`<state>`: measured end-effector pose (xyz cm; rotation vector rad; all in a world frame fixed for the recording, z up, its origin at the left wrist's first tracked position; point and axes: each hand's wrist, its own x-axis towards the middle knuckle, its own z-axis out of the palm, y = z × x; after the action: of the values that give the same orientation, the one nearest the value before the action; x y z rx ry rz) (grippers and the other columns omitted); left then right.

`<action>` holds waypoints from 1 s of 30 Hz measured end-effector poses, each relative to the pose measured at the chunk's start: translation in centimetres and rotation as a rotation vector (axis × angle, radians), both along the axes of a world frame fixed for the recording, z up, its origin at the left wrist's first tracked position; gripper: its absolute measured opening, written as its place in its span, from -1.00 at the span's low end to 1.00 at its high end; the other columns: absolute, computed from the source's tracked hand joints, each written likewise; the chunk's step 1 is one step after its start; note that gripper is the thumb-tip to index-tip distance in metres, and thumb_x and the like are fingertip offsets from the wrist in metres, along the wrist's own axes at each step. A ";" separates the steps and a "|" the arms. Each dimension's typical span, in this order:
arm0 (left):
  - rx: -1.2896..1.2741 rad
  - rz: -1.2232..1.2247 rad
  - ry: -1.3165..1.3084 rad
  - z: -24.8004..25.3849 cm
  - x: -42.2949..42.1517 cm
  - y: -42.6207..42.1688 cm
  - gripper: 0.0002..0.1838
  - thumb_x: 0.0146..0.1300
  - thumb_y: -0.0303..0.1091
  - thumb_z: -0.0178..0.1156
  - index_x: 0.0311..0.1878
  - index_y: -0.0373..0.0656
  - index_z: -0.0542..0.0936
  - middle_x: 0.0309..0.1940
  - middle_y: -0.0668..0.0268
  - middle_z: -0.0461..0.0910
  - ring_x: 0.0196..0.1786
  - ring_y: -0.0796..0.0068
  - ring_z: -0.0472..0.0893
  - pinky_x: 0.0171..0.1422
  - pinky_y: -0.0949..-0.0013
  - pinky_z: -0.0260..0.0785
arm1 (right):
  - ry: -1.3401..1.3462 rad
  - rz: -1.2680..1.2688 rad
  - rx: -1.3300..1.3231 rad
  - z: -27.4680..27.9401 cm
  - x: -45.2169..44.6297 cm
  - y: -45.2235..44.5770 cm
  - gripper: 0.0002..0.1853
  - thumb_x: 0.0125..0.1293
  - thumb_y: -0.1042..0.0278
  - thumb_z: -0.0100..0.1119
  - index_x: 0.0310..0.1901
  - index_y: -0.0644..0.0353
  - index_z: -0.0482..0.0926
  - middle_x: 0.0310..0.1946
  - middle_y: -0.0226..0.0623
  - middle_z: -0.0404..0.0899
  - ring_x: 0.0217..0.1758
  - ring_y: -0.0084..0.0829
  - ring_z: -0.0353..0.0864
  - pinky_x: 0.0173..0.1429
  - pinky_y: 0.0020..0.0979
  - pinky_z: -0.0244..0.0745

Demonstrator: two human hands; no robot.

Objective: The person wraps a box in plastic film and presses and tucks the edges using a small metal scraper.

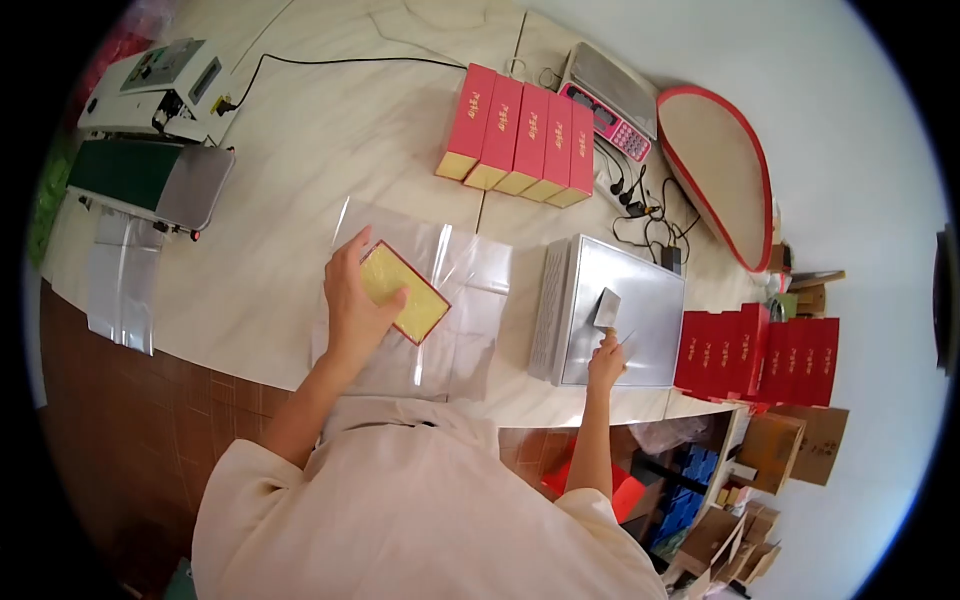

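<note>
My left hand (358, 312) is closed on a small red-edged box (412, 292), its yellow face turned up toward me. Beneath the box lie clear plastic bags (475, 305), flat on the table. To the right, my right hand (605, 364) grips a scraper (607, 308) with a flat, squarish metal blade. The blade is over the top of a silver metal case (648, 285); whether it touches the surface I cannot tell. My right fingers hide most of the scraper's handle.
Several red boxes with yellow ends (515, 140) stand in a row at the back. Behind them is a scale (612, 100), with tangled cables (650, 215) nearby. More red boxes (720, 350) stack at the right. A machine with a green belt (125, 175) occupies the far left.
</note>
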<state>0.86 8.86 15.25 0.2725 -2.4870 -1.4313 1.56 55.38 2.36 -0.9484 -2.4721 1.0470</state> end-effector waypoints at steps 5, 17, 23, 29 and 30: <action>0.280 0.137 0.148 -2.9 2.5 1.4 -0.29 0.23 -0.32 0.31 0.38 -0.18 0.20 0.30 0.15 0.25 0.40 0.22 0.20 0.49 0.20 0.03 | -0.208 -0.037 0.154 4.9 0.3 -5.2 -0.58 0.51 0.10 -0.11 -0.01 0.38 0.49 -0.18 -0.07 0.64 -0.26 -0.17 0.61 -0.10 -0.23 0.51; 0.350 -0.379 -0.390 -22.1 11.9 2.1 -0.53 0.47 -0.15 0.02 0.27 -0.29 0.36 0.21 0.10 0.46 0.24 0.23 0.48 0.35 0.27 0.27 | 0.180 0.607 0.037 3.7 0.6 -22.5 -0.62 0.33 0.37 0.18 0.14 0.30 0.42 0.04 0.01 0.50 0.14 0.04 0.44 0.23 -0.09 0.33; -0.016 -0.630 -0.278 -19.2 9.1 5.4 -0.49 0.42 -0.17 0.07 0.30 -0.30 0.35 0.24 -0.11 0.42 0.30 -0.06 0.40 0.42 0.07 0.20 | 0.113 0.681 -0.028 4.5 0.0 -24.5 -0.64 0.33 0.42 0.15 0.13 0.31 0.41 0.06 0.03 0.48 0.10 0.05 0.46 0.17 -0.12 0.38; -0.331 -0.862 -0.146 -19.4 7.3 8.0 -0.39 0.29 -0.17 0.19 0.30 -0.33 0.35 0.35 -0.10 0.28 0.38 -0.08 0.29 0.44 -0.06 0.13 | 0.176 0.963 0.274 3.3 1.6 -24.4 -0.49 0.20 0.44 0.20 0.22 0.21 0.41 0.32 -0.03 0.33 0.34 0.04 0.32 0.40 0.01 0.19; -0.335 -0.900 -0.157 -20.1 7.3 8.5 -0.38 0.27 -0.17 0.22 0.30 -0.33 0.35 0.36 -0.09 0.26 0.40 -0.08 0.26 0.44 -0.07 0.12 | 0.173 0.959 0.268 2.5 1.8 -24.3 -0.49 0.20 0.44 0.20 0.22 0.21 0.41 0.32 -0.03 0.33 0.34 0.04 0.32 0.40 0.01 0.19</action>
<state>8.14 17.39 -4.84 -0.9423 -3.0807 -1.2041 3.40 31.05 4.86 0.4650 -2.8124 0.9082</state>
